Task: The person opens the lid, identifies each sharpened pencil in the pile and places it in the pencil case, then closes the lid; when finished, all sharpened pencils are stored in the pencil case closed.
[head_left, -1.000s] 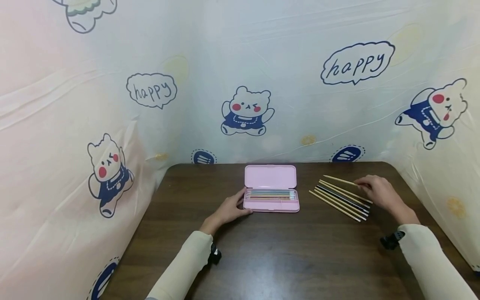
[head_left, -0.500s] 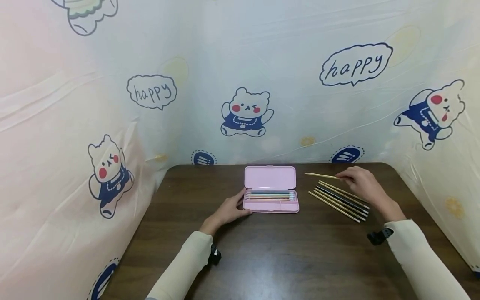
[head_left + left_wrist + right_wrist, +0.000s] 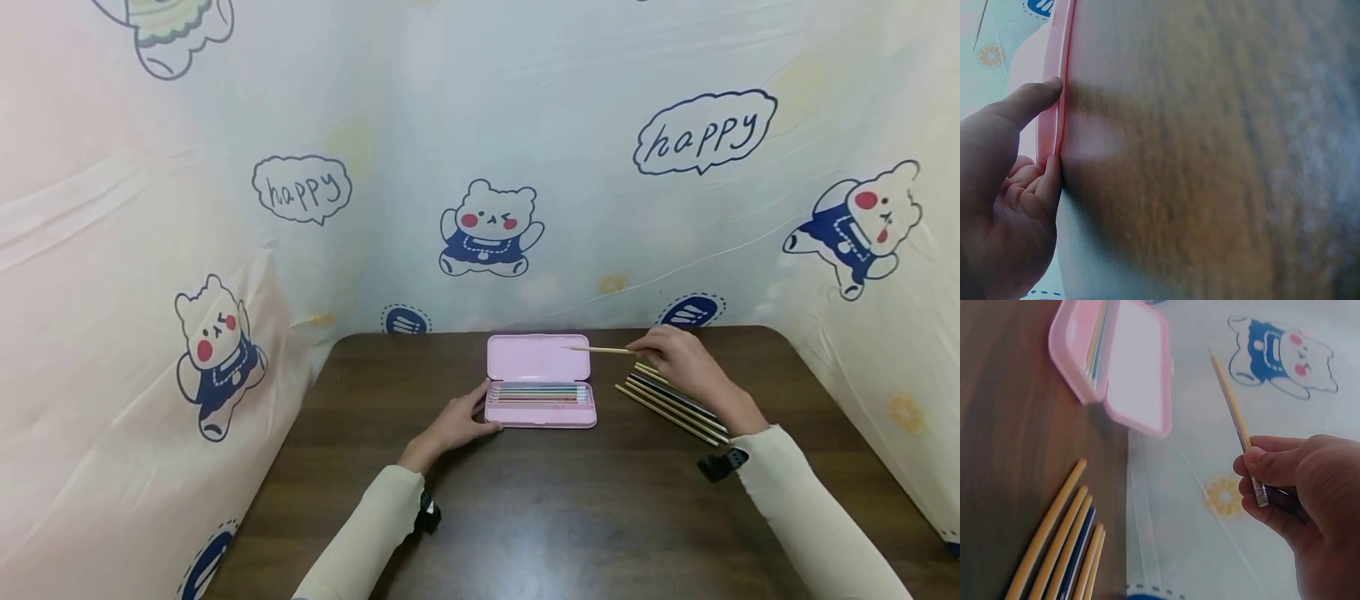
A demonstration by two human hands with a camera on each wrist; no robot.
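An open pink pencil case lies on the table with its lid tipped back. Several coloured pencils lie side by side in its rear compartment. My left hand grips the left end of the case; in the left wrist view its thumb and fingers lie against the pink side. A yellow pencil is pinched near its eraser end between the thumb and fingers of my right hand. Its sharpened tip points left, overlapping the lid in the head view.
Right of the case, several yellow and dark pencils lie slanted on the brown table, partly under the right hand in the head view. A curtain printed with bears hangs behind the table and along its sides.
My right hand has lifted the yellow pencil from beside the loose pencils and carried it left toward the case. The left hand has stayed at the case.
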